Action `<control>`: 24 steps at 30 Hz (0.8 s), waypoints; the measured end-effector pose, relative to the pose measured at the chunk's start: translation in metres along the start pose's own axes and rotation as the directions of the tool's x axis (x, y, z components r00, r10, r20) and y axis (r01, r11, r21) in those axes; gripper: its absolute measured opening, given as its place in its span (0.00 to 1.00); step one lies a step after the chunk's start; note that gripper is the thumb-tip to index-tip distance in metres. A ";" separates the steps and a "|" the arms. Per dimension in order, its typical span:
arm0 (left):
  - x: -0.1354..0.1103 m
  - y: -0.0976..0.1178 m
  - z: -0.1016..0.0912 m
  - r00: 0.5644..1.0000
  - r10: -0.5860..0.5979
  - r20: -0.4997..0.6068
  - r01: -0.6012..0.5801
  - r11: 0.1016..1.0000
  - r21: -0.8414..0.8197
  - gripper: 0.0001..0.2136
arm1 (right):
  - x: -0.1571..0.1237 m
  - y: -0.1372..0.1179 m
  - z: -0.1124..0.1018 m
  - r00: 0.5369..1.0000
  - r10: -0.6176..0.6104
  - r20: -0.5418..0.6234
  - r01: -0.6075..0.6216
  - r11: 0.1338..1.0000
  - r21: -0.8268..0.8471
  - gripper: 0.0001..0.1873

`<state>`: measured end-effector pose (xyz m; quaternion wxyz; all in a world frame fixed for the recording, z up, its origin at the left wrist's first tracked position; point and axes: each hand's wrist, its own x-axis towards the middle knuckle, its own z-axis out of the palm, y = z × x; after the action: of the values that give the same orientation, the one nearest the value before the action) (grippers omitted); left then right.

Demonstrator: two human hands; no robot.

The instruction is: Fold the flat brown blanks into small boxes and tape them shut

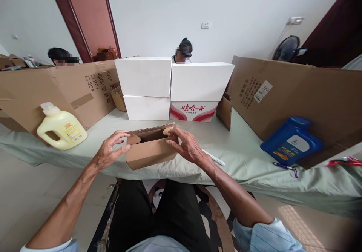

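Note:
A small brown cardboard box [152, 154] stands at the table's front edge, its top open and short end flaps showing. At its left end is my left hand [112, 148], thumb at the front corner and fingertips at the back corner, with a gap between them. My right hand [185, 144] grips the right end, thumb on the front panel and fingers over the end flap. The inside of the box is dark, and its bottom is hidden. Beside my right wrist lies a thin white object [214, 157], partly covered by the arm.
White cartons [143, 78] stand stacked ahead, one with red lettering [194, 110]. Large cardboard panels flank the green-covered table [243, 161]. A pale yellow jug [63, 127] is at left; a blue bottle [292, 140] and a pen [284, 166] are at right. Two people sit beyond the cardboard.

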<state>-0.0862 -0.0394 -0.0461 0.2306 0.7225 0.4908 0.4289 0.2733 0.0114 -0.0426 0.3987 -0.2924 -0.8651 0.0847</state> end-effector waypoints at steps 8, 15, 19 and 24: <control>0.014 0.012 -0.005 0.989 0.056 0.137 -0.080 0.981 0.175 0.22 | 0.007 -0.007 -0.001 0.987 -0.016 0.161 0.025 0.998 -0.054 0.09; 0.015 0.037 0.003 0.915 0.221 0.338 -0.363 0.818 0.446 0.19 | 0.007 -0.022 -0.010 0.928 -0.261 0.266 0.267 0.964 0.015 0.14; -0.011 0.041 0.020 0.786 0.529 0.320 -0.612 0.591 0.526 0.13 | -0.028 -0.034 0.002 0.924 -0.278 0.264 0.317 0.941 -0.119 0.21; -0.051 0.033 0.036 0.674 0.654 0.344 -0.704 0.428 0.566 0.11 | -0.086 -0.049 0.029 0.958 -0.248 0.145 0.280 0.917 -0.284 0.20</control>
<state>-0.0468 -0.0959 -0.0600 -0.2151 0.9039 0.2665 0.2562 0.2749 -0.0750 -0.0985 0.3106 -0.2254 -0.9193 -0.0872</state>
